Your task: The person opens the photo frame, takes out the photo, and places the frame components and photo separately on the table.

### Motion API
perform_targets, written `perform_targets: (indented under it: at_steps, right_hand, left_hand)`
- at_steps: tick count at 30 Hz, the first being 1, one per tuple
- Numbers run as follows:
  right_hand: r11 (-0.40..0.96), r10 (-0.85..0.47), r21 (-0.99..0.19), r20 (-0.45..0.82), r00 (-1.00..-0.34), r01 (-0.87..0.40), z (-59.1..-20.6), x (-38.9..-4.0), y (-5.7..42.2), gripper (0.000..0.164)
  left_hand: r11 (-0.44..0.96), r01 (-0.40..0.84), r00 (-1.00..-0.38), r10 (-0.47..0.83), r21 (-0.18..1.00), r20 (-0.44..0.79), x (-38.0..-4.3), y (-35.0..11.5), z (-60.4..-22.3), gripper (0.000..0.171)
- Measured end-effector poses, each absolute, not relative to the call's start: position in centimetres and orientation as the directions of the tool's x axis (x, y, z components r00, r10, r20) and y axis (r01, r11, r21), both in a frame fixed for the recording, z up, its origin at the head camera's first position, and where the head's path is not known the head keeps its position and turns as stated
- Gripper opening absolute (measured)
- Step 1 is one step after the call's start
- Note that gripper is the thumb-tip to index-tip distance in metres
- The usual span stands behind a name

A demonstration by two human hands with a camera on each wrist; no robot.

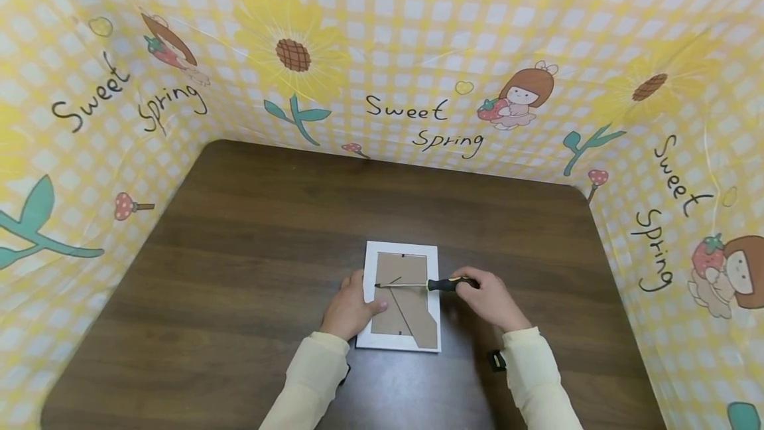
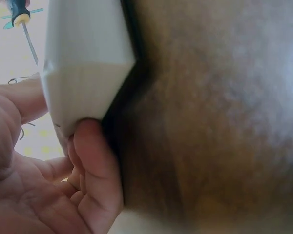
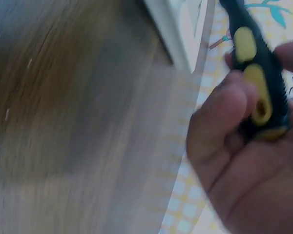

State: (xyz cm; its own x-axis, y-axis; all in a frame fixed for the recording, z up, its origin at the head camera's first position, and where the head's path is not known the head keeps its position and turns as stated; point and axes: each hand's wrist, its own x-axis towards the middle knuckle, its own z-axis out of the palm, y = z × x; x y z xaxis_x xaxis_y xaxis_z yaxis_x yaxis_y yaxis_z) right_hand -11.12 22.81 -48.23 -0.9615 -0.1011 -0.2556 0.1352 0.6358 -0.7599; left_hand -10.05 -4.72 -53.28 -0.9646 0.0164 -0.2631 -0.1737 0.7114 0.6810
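- Gripping the white photo frame (image 1: 371, 271) at its left edge with the left hand (image 1: 351, 307), back side up, above the wooden table (image 1: 268, 251).
- Holding the screwdriver (image 1: 438, 285) in curled fingers of the right hand (image 1: 492, 297), just right of the frame.
- Apparently working at the frame's left inner edge, across the brown backing (image 1: 408, 300).
- Next, probably: steady the frame, lever gently, avoid scratching.

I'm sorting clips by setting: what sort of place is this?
Probably a screened-off tabletop workspace: a wood-grain table, yellow checked sheeting along three sides, and a screwdriver held across a white frame.
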Motion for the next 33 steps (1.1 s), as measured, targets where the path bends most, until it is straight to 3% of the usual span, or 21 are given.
perform_targets:
  at_steps: [17,23,33]
  right_hand:
    - [0.653,-0.170,-0.757,-0.158,-0.973,0.009,-47.3,-11.4,22.6,0.017]
    - [0.615,-0.164,-0.786,-0.208,-0.964,0.065,-47.1,-11.3,22.6,0.014]
    - [0.580,-0.186,-0.814,-0.177,-0.967,0.038,-47.0,-11.3,22.4,0.014]
  left_hand:
    - [0.707,-0.182,-0.959,0.026,0.683,-0.282,-10.3,-4.5,-53.5,0.078]
    - [0.708,-0.188,-0.956,0.027,0.681,-0.292,-10.4,-4.4,-53.7,0.079]
    - [0.712,-0.195,-0.954,0.024,0.675,-0.300,-10.4,-4.4,-53.6,0.078]
